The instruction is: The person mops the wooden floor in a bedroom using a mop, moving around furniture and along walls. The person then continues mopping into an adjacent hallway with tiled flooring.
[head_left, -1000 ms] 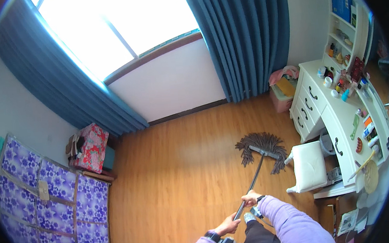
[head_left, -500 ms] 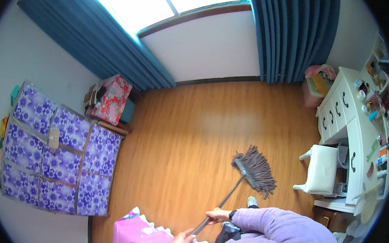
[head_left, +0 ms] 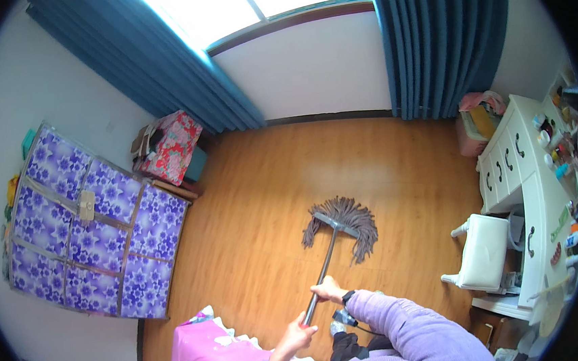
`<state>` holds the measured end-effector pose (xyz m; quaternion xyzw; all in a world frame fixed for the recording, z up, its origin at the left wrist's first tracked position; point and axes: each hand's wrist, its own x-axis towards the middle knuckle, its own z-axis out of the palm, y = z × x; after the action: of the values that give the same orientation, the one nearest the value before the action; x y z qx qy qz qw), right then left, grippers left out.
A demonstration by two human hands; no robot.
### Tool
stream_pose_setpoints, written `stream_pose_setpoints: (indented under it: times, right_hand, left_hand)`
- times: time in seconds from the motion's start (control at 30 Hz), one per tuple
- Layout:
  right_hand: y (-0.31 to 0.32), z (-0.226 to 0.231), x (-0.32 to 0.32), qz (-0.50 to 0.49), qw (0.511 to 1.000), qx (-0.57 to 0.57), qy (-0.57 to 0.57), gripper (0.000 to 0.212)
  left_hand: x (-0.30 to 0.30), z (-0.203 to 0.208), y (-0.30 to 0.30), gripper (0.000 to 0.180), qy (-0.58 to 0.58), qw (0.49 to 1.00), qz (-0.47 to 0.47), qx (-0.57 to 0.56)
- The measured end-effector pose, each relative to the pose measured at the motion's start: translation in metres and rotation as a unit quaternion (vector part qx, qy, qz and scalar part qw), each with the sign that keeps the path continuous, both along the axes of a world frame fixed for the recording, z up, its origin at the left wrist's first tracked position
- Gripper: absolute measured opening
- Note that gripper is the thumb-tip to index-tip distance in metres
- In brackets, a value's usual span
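A mop (head_left: 346, 215) with grey-brown strands rests its head on the wooden floor, strands fanned to both sides of the flat bar. Its dark handle slants down toward me. My right hand (head_left: 329, 290) grips the handle partway along, a dark band on the wrist. Lower down, near the handle's end, my left hand (head_left: 296, 337) is closed around it, the thumb lying along the shaft. Both my sleeves are purple.
A pink bedspread (head_left: 214, 352) lies at the lower left. On the left stands a purple-flowered wardrobe (head_left: 90, 237). A white stool (head_left: 485, 252) is by a white dressing table (head_left: 538, 195) at right. A pink bin (head_left: 473, 135) sits near the curtain (head_left: 444, 39).
The mop head has swung left and slightly away, its strands turning from the right side to fan outward. Both hands have moved with the handle, which is now steeper.
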<state>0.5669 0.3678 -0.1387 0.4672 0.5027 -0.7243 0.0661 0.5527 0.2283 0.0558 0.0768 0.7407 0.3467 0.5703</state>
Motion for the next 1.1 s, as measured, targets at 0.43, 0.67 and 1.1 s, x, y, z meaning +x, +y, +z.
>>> stream_pose_setpoints:
  times: [0.43, 0.67, 1.1]
  right_hand:
    - [0.155, -0.048, 0.156, -0.163, 0.985, 0.011, -0.054, 0.024]
    - [0.108, -0.056, 0.178, -0.190, 0.976, -0.104, -0.021, 0.023]
    - [-0.018, -0.080, -0.018, -0.074, 0.964, -0.252, 0.027, 0.045]
  left_hand:
    - [0.080, -0.079, 0.143, 0.078, -0.149, 0.967, -0.205, 0.014]
    - [0.072, -0.088, 0.112, 0.023, -0.078, 0.952, -0.292, -0.050]
    - [-0.104, 0.014, 0.019, 0.024, -0.247, 0.964, -0.025, -0.099]
